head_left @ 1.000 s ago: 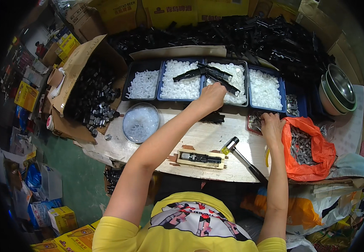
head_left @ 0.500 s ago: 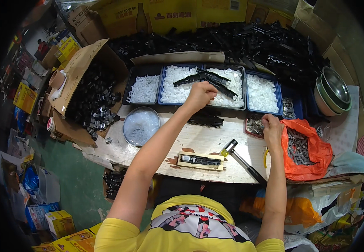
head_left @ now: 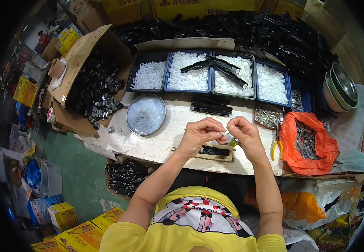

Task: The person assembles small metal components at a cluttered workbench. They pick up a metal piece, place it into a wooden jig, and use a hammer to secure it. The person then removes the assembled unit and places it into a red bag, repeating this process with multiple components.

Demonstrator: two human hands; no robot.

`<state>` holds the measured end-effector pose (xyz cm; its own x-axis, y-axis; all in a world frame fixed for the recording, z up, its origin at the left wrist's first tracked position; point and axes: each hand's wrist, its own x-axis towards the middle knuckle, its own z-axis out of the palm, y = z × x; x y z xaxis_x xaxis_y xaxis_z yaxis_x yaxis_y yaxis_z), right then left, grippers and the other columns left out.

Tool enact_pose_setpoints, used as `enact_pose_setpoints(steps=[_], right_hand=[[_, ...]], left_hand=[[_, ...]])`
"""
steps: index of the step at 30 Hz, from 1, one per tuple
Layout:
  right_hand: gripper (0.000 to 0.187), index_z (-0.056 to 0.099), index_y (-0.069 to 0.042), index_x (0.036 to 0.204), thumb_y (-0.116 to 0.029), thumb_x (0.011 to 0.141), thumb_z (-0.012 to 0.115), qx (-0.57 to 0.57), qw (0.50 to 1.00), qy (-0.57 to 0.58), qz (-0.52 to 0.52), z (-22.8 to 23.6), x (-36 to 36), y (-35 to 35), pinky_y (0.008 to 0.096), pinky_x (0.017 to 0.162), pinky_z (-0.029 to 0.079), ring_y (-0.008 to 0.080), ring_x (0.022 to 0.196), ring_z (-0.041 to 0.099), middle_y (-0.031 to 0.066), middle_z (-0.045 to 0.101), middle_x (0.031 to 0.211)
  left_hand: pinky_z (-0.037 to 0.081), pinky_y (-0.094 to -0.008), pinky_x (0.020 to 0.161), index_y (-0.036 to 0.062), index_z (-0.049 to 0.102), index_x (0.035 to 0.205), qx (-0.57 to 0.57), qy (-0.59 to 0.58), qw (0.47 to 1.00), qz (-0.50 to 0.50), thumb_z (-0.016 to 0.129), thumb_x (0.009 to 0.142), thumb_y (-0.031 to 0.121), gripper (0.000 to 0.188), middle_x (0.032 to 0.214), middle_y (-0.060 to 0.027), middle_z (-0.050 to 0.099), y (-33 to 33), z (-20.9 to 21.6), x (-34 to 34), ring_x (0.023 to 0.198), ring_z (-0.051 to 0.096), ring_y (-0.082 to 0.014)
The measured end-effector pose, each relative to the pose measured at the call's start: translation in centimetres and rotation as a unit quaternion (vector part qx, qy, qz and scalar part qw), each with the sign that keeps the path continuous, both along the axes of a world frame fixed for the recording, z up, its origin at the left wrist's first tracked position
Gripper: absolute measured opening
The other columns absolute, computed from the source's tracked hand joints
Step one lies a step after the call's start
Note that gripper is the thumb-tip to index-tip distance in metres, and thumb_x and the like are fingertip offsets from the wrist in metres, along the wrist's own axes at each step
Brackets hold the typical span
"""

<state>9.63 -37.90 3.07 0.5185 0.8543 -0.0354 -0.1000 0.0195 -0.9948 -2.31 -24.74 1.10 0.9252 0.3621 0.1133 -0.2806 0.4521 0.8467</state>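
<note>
My left hand [head_left: 202, 135] and my right hand [head_left: 246, 137] meet above the front of the bench, both closed in a pinch. A small white part [head_left: 226, 132] shows between the fingertips, at the left hand's pinch. What the right fingertips hold is too small to make out. Below the hands lies a pale wooden holder [head_left: 233, 156] with a long black plastic part [head_left: 215, 150] in it. The yellow-green end of a hammer [head_left: 233, 143] peeks out by the right hand, which hides most of it. Behind the hands lies a stack of black plastic parts [head_left: 211, 106].
Blue trays [head_left: 210, 90] of small white pieces line the back, two black parts lying across them. Nearby are a tray of metal pins [head_left: 269, 116], yellow-handled pliers [head_left: 276, 150], an orange bag [head_left: 289, 161] of grey pieces, a round dish [head_left: 146, 114] and a cardboard box [head_left: 81, 63].
My left hand has come back from the white-piece trays, and my right hand has moved left from the metal-pin tray. They now meet over the wooden holder. The view has shifted slightly.
</note>
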Motion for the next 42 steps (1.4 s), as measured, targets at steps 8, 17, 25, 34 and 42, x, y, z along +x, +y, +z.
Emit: enact_pose_setpoints(steps=[8,17,25,34,42], right_hand=[[0.013,0.057,-0.003,0.089,-0.015,0.088,0.057,-0.012,0.999,0.011,0.028,1.0,-0.8,0.3,0.02,0.072,0.038,0.0046,0.078,0.046,-0.0033,0.053,0.081],[0.011,0.059,-0.003,0.084,-0.014,0.085,0.06,-0.07,0.989,0.081,0.103,0.9,-0.7,0.7,0.0212,0.067,0.038,0.0048,0.075,0.046,-0.0037,0.054,0.079],[0.004,0.061,-0.007,0.083,-0.007,0.08,0.059,-0.053,0.914,-0.399,-0.046,0.5,-3.9,1.0,0.0338,0.067,0.03,0.0219,0.076,0.051,0.0033,0.056,0.074],[0.012,0.061,-0.008,0.078,-0.004,0.069,0.068,-0.009,0.849,-0.522,-0.079,-1.1,-5.2,0.3,0.032,0.067,0.03,0.0187,0.069,0.05,0.0011,0.056,0.075],[0.01,0.06,-0.009,0.079,-0.009,0.07,0.065,-0.051,0.795,-0.604,0.004,-3.5,-5.6,-0.1,0.037,0.07,0.03,0.0184,0.076,0.047,0.0006,0.052,0.075]], left_hand=[[0.057,-0.0305,0.07,-0.0051,0.062,0.088,0.061,-0.008,0.998,0.022,0.059,0.078,-0.008,0.01,0.093,-0.0136,0.057,0.0,0.1,-1.5,0.079,0.065,-0.0233],[0.057,-0.0274,0.069,-0.0054,0.062,0.089,0.312,-0.03,0.945,0.091,0.061,0.077,-0.008,0.012,0.089,-0.0117,0.058,-0.2,0.2,-2.5,0.078,0.065,-0.0205],[0.054,-0.0241,0.065,-0.0036,0.062,0.088,0.371,-0.011,0.915,0.159,0.06,0.078,-0.007,0.011,0.086,-0.0101,0.06,-0.7,-0.9,-3.2,0.074,0.063,-0.0161],[0.046,-0.0293,0.065,0.0002,0.062,0.087,0.507,0.003,0.834,0.218,0.063,0.072,-0.006,0.017,0.083,-0.0096,0.061,-0.4,-1.6,-4.0,0.072,0.058,-0.0219],[0.032,-0.0334,0.081,0.0058,0.063,0.091,0.571,0.102,0.802,0.142,0.07,0.067,0.008,0.024,0.095,-0.0042,0.058,0.7,-2.7,-6.0,0.094,0.049,-0.0223]])
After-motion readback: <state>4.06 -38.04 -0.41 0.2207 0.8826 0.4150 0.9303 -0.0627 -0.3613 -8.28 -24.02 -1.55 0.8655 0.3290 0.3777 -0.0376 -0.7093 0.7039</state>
